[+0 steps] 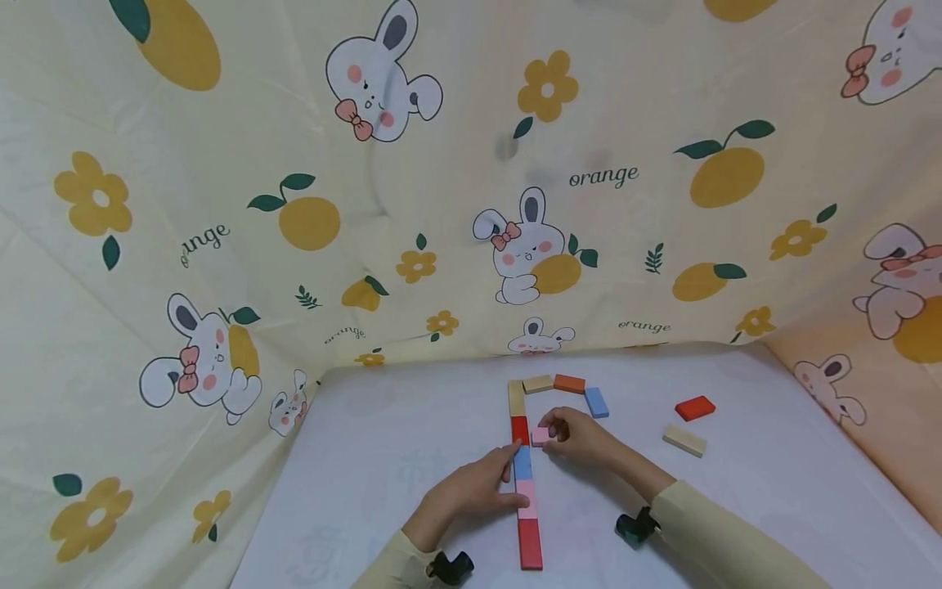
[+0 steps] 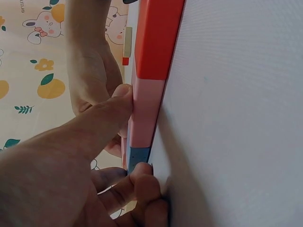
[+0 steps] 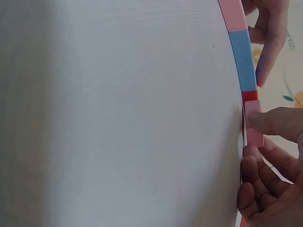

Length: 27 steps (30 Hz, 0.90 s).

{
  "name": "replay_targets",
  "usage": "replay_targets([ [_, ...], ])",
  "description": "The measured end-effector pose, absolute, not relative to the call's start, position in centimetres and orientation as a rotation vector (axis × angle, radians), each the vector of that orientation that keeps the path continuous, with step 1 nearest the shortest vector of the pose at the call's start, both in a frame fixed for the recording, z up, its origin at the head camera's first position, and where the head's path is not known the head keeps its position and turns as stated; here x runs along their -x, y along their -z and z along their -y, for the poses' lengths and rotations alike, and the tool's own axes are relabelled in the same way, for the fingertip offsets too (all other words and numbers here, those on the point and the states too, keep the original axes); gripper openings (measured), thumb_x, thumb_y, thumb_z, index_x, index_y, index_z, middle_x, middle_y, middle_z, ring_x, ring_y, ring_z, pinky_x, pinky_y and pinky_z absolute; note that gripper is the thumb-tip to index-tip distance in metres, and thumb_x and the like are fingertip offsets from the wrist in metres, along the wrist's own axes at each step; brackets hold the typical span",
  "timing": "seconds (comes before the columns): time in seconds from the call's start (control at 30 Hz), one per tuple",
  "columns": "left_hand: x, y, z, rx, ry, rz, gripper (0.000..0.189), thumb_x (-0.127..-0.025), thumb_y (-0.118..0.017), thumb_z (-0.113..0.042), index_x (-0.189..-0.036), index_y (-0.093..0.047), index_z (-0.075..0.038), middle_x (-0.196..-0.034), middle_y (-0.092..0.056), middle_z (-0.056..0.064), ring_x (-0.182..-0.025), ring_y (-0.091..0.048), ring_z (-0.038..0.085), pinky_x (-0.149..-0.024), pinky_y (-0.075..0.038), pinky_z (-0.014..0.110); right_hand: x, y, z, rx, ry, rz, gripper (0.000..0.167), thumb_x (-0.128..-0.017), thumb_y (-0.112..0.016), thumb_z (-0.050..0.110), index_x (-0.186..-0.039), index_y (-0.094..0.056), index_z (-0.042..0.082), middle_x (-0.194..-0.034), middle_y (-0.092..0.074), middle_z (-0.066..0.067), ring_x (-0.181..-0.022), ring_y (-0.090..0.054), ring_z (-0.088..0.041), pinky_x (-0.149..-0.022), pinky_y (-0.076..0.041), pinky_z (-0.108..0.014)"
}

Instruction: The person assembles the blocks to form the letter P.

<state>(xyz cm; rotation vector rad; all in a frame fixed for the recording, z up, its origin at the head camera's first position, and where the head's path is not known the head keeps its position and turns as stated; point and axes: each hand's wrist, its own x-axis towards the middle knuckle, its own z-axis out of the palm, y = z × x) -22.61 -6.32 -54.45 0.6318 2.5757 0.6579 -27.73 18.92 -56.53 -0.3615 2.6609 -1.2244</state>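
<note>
A straight column of flat blocks lies on the white table: from far to near, a tan block [image 1: 517,401], a red block [image 1: 520,427], a blue block [image 1: 522,464], a pink block [image 1: 527,507] and another red block [image 1: 530,546]. My left hand [image 1: 471,489] rests at the column's left side, thumb touching the pink block and index fingertip at the farther red block. Just right of that red block, my right hand [image 1: 585,439] pinches a second pink block [image 3: 254,130] between thumb and fingers.
From the column's far end, a tan block [image 1: 538,384], an orange-red block [image 1: 570,384] and a blue block [image 1: 597,402] curve to the right. Farther right lie a loose red block [image 1: 695,408] and a tan block [image 1: 684,440]. A patterned cloth [image 1: 456,164] hangs behind the table.
</note>
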Motion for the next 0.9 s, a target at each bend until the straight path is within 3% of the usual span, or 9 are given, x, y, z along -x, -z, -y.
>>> replay_targets([
  [0.37, 22.60, 54.64, 6.41, -0.625, -0.670, -2.570, 0.097, -0.090, -0.084, -0.054, -0.168, -0.037, -0.019, -0.131, -0.058, -0.001, -0.108, -0.054, 0.016, -0.095, -0.055, 0.038, 27.62, 56.78, -18.52, 0.362, 1.183, -2.680, 0.032, -0.089, -0.089, 0.011, -0.116, -0.072, 0.015, -0.094, -0.059, 0.001, -0.089, -0.055, -0.018, -0.076, -0.053, -0.026],
  [0.7, 22.65, 54.81, 6.52, -0.636, -0.673, -2.562, 0.097, -0.091, -0.084, -0.054, -0.168, -0.037, -0.020, -0.116, -0.055, -0.003, -0.106, -0.053, 0.015, -0.083, -0.051, 0.035, 27.39, 56.49, -18.20, 0.375, 1.157, -2.689, 0.032, -0.090, -0.088, 0.012, -0.117, -0.073, 0.016, -0.094, -0.059, 0.001, -0.089, -0.055, -0.017, -0.077, -0.052, -0.025],
  [0.9, 22.65, 54.72, 6.58, -0.630, -0.675, -2.564, 0.097, -0.090, -0.084, -0.053, -0.168, -0.037, -0.020, -0.117, -0.056, -0.003, -0.105, -0.054, 0.014, -0.083, -0.052, 0.034, 27.21, 56.28, -18.26, 0.429, 1.159, -2.689, 0.032, -0.090, -0.087, 0.011, -0.119, -0.072, 0.014, -0.096, -0.059, 0.000, -0.090, -0.055, -0.018, -0.077, -0.051, -0.024],
])
